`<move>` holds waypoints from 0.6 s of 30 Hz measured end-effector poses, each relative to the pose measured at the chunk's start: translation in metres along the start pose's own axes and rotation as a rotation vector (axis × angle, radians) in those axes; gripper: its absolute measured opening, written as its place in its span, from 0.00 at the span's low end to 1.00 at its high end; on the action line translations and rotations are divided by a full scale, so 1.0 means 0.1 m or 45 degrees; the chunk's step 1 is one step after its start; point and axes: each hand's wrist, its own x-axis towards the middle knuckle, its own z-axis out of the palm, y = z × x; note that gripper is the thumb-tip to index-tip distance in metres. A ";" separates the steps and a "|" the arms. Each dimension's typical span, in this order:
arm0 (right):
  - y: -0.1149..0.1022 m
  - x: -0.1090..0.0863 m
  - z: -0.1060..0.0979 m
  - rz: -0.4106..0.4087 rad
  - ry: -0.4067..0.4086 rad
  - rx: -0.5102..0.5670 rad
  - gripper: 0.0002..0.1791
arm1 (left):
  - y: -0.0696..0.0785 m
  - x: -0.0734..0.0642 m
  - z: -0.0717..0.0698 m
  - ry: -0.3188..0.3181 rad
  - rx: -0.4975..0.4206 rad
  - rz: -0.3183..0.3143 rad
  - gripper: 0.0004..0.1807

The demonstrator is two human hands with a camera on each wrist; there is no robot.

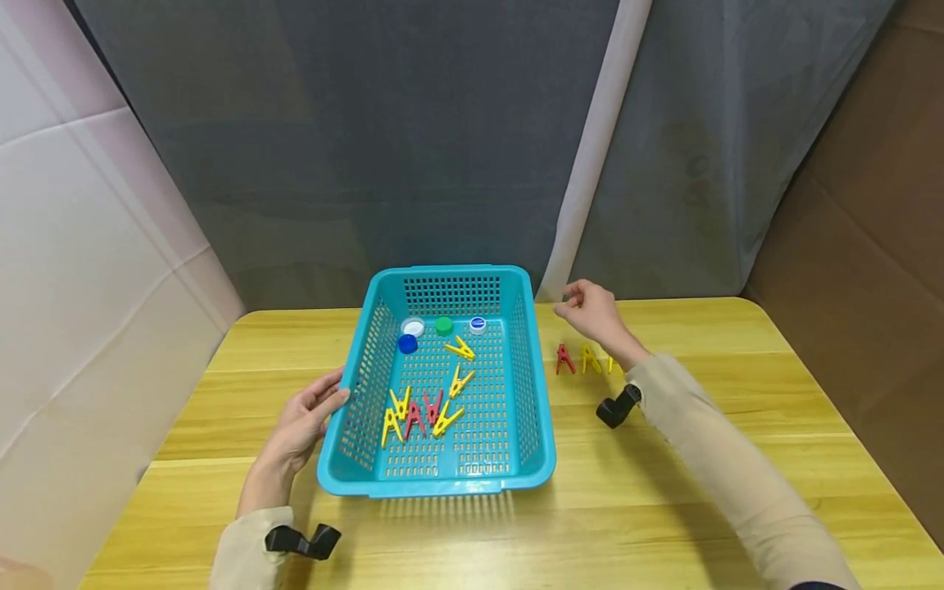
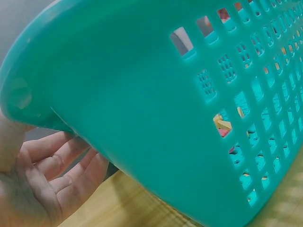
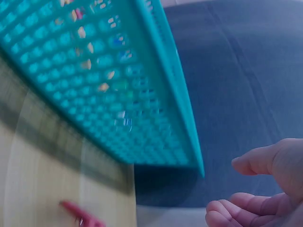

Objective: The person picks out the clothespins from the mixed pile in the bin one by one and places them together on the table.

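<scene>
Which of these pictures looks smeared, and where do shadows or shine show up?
Right wrist view: blurriest, with the basket and a red clothespin smeared, perhaps by motion, while the right hand looks crisper; left wrist view: the basket's wall is clearer; head view: sharpest overall, with a striped shadow below the basket's near rim and pale shine on the table toward the bottom edge.
</scene>
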 end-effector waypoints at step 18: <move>-0.71 0.06 0.50 -0.169 -0.108 0.011 0.19 | 0.00 0.00 0.00 -0.013 -0.008 0.005 0.33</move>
